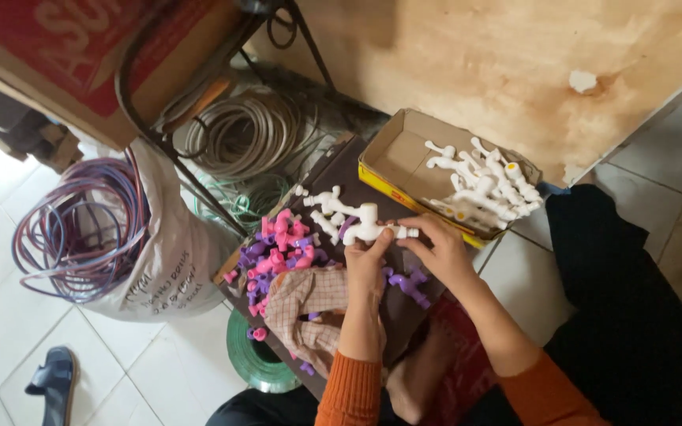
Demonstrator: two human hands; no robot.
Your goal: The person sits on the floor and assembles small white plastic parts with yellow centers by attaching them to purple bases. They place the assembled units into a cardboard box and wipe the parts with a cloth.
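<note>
Between my two sets of fingertips I hold a white plastic tap [372,226], lying roughly level above the dark board. My left hand [367,264] grips its body from below, thumb and fingers closed around the thick end, and my right hand [440,251] pinches the thin spout end from the right, fingers curled shut on it.

Just left of my left fingers lies a heap of pink and purple plastic parts [278,248], spread over the board and touching a checked cloth [305,312] that sits under my left wrist. A few purple pieces [406,285] lie right under my right fingers. Just beyond my left fingertips, a couple of loose white taps [327,203] rest on the board.

Beyond my right fingers, up and to the right, sits an open cardboard box [392,150] with a yellow rim, holding a pile of white taps [487,189] at its right end. Well away to the left of my fingers I see a white sack [167,268] with a coil of purple and red wire [80,225] on it, grey coiled cable [238,134] farther back, and a dark sandal [53,383] on the tiled floor. A green roll [254,363] shows below the board, near my left forearm.
</note>
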